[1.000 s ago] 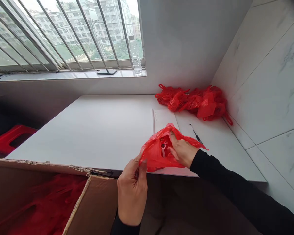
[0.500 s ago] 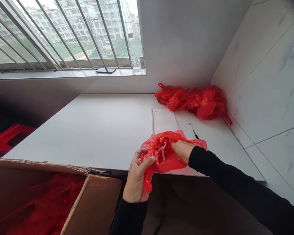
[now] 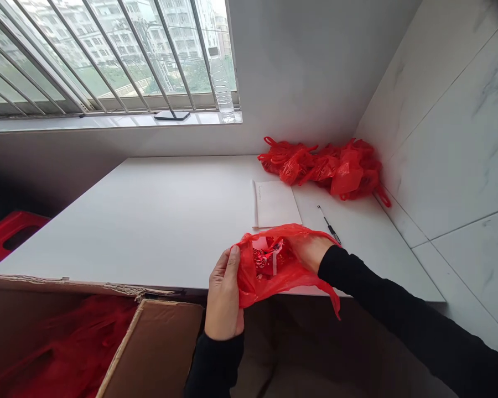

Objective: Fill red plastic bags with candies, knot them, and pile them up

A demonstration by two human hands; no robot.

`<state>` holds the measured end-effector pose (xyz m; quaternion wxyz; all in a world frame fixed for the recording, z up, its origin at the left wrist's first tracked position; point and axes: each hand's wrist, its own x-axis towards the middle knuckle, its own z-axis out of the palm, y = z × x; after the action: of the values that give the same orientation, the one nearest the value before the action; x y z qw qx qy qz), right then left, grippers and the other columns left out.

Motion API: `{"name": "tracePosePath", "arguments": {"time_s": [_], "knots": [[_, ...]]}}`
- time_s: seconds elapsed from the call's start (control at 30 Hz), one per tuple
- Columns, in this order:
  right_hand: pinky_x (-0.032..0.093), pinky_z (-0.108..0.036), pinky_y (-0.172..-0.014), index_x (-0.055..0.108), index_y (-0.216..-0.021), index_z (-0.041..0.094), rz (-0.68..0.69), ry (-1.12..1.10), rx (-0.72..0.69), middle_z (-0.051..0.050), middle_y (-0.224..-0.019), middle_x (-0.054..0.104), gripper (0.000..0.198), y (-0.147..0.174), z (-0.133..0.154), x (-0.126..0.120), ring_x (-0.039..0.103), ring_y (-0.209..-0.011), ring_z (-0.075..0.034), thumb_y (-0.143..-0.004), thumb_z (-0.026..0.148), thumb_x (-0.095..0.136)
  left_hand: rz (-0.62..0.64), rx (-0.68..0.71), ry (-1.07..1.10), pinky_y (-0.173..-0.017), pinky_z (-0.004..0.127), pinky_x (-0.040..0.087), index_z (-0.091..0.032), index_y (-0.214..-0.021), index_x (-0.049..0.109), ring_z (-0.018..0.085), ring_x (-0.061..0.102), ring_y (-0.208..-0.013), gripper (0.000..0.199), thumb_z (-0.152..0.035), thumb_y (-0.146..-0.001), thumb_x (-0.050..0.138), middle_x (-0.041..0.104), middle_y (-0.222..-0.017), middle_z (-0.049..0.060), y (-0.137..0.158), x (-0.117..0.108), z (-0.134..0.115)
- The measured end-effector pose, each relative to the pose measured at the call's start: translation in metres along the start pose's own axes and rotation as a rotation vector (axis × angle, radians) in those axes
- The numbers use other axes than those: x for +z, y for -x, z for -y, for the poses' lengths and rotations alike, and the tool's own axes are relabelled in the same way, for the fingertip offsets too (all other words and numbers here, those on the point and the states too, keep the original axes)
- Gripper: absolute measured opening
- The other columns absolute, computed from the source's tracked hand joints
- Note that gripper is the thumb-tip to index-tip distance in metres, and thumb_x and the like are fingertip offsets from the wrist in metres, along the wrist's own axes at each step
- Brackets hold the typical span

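Observation:
A red plastic bag (image 3: 274, 286) is stretched between my hands at the table's front edge, its mouth facing up. My left hand (image 3: 224, 290) grips the bag's left rim, thumb on top and fingers behind. My right hand (image 3: 313, 251) reaches inside the bag from the right; its fingers are hidden by the red film, so I cannot see whether they hold anything. Inside lies a shiny red packet (image 3: 269, 258) with a pale strip across it, partly covered by the bag.
A cardboard box (image 3: 166, 337) with red material (image 3: 83, 337) stands at the lower left. On the white table (image 3: 161, 215) lie a notebook (image 3: 276, 204), a pen (image 3: 330, 225) and several bunched red bags (image 3: 323, 168). A bottle (image 3: 221, 88) and a phone (image 3: 171, 115) are on the windowsill.
The bag's mouth has widened and its left rim is pulled outward by my left hand. My right hand is deeper under the film. More of the shiny packet shows.

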<state>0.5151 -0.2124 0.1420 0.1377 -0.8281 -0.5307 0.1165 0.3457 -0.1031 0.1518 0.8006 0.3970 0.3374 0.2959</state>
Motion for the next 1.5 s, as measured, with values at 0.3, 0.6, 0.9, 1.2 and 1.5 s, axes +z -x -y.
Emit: {"name": "tracePosePath", "arguments": {"time_s": [0.3,0.6,0.9,1.2,1.5], "knots": [[0.042,-0.03,-0.073,0.052,-0.141,0.021,0.197,0.16,-0.004,-0.01,-0.104,0.07,0.048,0.002,0.005,0.007,0.065,-0.092,-0.024,-0.094,0.013,0.047,0.128,0.05,-0.008,-0.094,0.029,0.056,-0.028,-0.131,0.066,0.023,0.07,-0.107,0.048,-0.037,-0.085,0.075,0.072,-0.121,0.005,0.011,0.001,-0.008],[0.045,-0.03,-0.069,0.053,-0.134,0.018,0.159,0.205,-0.02,-0.011,-0.097,0.07,0.036,0.0,0.03,0.002,0.068,-0.085,-0.025,-0.103,0.03,0.043,0.151,0.038,-0.06,-0.089,0.027,0.058,-0.032,-0.137,0.06,0.022,0.068,-0.109,0.055,-0.033,-0.085,0.074,0.068,-0.127,0.006,0.007,-0.014,-0.009],[0.049,-0.034,-0.075,0.059,-0.117,0.007,0.171,0.267,0.154,-0.021,-0.094,0.07,0.032,-0.006,0.038,0.019,0.07,-0.089,-0.03,-0.1,0.031,0.048,0.108,0.071,-0.105,-0.078,0.025,0.058,-0.038,-0.147,0.047,0.016,0.07,-0.09,0.067,-0.032,-0.085,0.072,0.072,-0.114,0.002,0.012,-0.014,-0.017],[0.049,-0.037,-0.075,0.051,-0.133,0.021,0.169,0.21,0.041,-0.012,-0.097,0.073,0.037,-0.03,0.05,0.016,0.071,-0.092,-0.03,-0.097,0.02,0.044,0.17,0.021,-0.252,-0.072,0.026,0.056,-0.026,-0.144,0.052,0.017,0.068,-0.08,0.069,-0.034,-0.081,0.078,0.074,-0.1,0.006,0.011,-0.01,-0.017],[0.051,-0.036,-0.066,0.064,-0.116,0.021,0.237,0.16,-0.118,-0.009,-0.09,0.07,0.03,0.024,0.048,-0.003,0.069,-0.079,-0.027,-0.1,0.024,0.039,0.1,0.1,-0.203,-0.061,0.017,0.051,-0.035,-0.142,0.052,0.008,0.059,-0.062,0.056,-0.038,-0.089,0.07,0.066,-0.075,-0.004,0.007,-0.021,-0.021]]}}
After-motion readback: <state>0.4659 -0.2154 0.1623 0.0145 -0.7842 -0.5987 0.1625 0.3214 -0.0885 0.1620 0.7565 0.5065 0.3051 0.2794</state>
